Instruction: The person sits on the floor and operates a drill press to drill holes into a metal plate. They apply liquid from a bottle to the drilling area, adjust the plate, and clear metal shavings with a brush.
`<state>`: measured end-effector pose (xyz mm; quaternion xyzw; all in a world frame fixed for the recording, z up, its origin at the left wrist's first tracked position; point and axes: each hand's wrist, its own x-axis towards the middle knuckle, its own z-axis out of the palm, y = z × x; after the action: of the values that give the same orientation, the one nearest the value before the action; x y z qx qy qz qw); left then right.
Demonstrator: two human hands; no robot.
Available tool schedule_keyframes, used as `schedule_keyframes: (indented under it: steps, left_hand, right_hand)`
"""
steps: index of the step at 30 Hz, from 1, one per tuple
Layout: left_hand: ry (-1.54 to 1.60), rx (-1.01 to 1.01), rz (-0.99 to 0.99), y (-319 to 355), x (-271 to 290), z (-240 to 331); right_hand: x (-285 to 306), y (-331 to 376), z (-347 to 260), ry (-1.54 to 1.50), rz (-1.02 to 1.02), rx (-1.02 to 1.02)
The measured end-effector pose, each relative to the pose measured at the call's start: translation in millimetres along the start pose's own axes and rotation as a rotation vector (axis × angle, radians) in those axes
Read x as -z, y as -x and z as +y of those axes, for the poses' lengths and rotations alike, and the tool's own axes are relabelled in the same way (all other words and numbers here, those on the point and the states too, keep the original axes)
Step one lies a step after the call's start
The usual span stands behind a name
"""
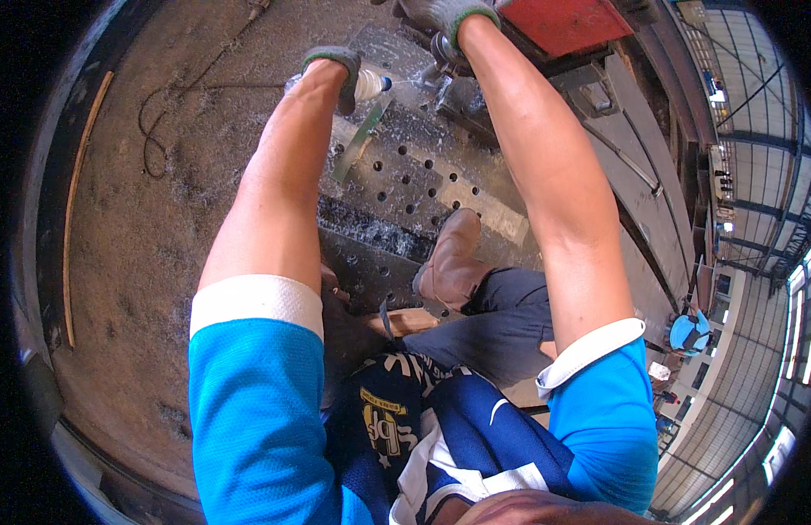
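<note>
My left hand (pixel 335 66), in a grey glove with a green cuff, has its fingers clenched round a small clear plastic bottle (pixel 366 85). The bottle lies sideways in the grip, its blue-tipped nozzle sticking out to the right of the glove, over the near-left part of the perforated steel plate (pixel 414 175).

My right hand (pixel 440 17), gloved alike, sits at the top edge of the view, on a dark machine part (pixel 454 83) above the plate. Its fingers are cut off by the frame; I cannot tell whether they grip or rest loose.

The plate carries rows of drilled holes and pale metal swarf. A green flat bar (pixel 362 140) lies tilted along its left edge, just below the bottle. My brown boot (pixel 454 262) stands on the plate's near edge. A red block (pixel 567 22) lies right of my right wrist.

Left of the plate the floor (pixel 160 219) is open, bearing swarf and a thin dark cable (pixel 160 131). To the right, steel beams (pixel 633 166) close in tightly.
</note>
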<state>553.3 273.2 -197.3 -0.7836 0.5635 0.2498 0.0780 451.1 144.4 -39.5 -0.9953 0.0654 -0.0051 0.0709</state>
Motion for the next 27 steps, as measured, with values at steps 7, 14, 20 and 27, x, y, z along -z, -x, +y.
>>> schedule_keyframes:
  steps: [7,14,20,27]
  left_hand:
    - [0.021,-0.036,0.029,13.2,3.7,3.7]
    - [0.027,0.005,0.038,19.6,3.9,-0.8]
    - [0.067,-0.049,0.060,22.7,17.1,13.4]
    - [0.037,-0.055,0.049,25.0,8.6,-1.0]
  right_hand:
    - [-14.5,-4.9,16.7,-0.132,0.048,0.016]
    - [-22.7,-14.4,7.9,-0.201,0.045,-0.035]
    - [-14.0,-2.6,9.6,-0.186,0.036,-0.099]
    - [-8.8,-5.0,-14.2,-0.134,0.024,-0.110]
